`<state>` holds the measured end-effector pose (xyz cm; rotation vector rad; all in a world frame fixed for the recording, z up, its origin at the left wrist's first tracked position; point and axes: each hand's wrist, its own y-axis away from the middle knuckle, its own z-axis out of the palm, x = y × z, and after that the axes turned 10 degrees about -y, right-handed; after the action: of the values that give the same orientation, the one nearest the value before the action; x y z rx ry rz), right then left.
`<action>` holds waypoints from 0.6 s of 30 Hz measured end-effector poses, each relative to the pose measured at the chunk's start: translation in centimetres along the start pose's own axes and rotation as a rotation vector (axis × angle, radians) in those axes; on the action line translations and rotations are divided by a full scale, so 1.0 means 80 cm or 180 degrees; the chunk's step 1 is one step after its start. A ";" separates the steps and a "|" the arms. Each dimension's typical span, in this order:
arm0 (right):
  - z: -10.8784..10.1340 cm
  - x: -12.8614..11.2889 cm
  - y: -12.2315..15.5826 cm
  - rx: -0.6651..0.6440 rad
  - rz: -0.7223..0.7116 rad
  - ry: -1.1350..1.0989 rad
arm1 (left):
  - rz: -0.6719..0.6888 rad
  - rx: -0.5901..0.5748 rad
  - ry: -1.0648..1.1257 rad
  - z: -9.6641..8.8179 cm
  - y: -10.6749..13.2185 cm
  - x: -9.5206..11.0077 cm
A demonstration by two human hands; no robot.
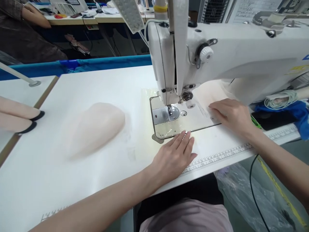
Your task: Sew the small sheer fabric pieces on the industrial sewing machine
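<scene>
My left hand (175, 156) lies flat on the table's front edge, fingers stretched toward the sewing machine (224, 48), fingertips at the edge of its metal bed plate (166, 127). It holds nothing that I can see. To the right of the needle, my right hand (233, 116) has its fingers together on a sheer, skin-toned fabric piece (213, 91) under the machine's arm. The presser foot (170, 111) stands over the needle plate, with no fabric visible beneath it. Left of the machine rests a domed, sheer skin-toned piece (101, 125), shaped like a moulded cup.
A printed ruler strip (217, 159) runs along the table's front edge. Two skin-toned pieces with black ends (31, 120) lie at far left. Blue cloth (108, 64) lines the back edge. Blue fabric and a cord coil (281, 101) are at right. Another person's arm (36, 16) shows behind.
</scene>
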<state>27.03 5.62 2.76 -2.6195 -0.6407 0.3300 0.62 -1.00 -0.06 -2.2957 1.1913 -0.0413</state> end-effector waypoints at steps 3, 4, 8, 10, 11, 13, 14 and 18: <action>-0.002 0.000 0.004 0.0033 -0.0016 0.0019 | 0.0108 0.0056 -0.0110 -0.001 -0.001 -0.001; -0.002 0.001 0.005 0.0061 -0.0021 0.0023 | 0.0138 0.0094 -0.0159 -0.002 -0.002 -0.001; -0.004 0.004 0.008 0.0163 -0.0089 0.0080 | 0.0151 0.0193 -0.0304 -0.003 -0.003 0.000; -0.005 0.006 0.009 0.0172 -0.0150 0.0136 | 0.0082 0.0164 -0.0348 -0.004 -0.002 0.002; -0.006 0.007 0.010 0.0176 -0.0177 0.0163 | 0.0037 0.0130 -0.0359 -0.004 -0.002 0.004; -0.007 0.008 0.011 0.0196 -0.0211 0.0210 | -0.0057 0.0042 -0.0358 -0.005 -0.001 0.007; -0.007 0.009 0.012 0.0205 -0.0217 0.0230 | -0.0103 0.0007 -0.0348 -0.006 0.000 0.008; -0.010 0.009 0.013 0.0190 -0.0228 0.0286 | -0.0270 -0.0040 -0.0374 -0.011 0.004 0.011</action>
<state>28.28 4.86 2.87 -2.5316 -0.6814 0.2053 0.69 -2.24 0.32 -2.3243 1.0379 0.0691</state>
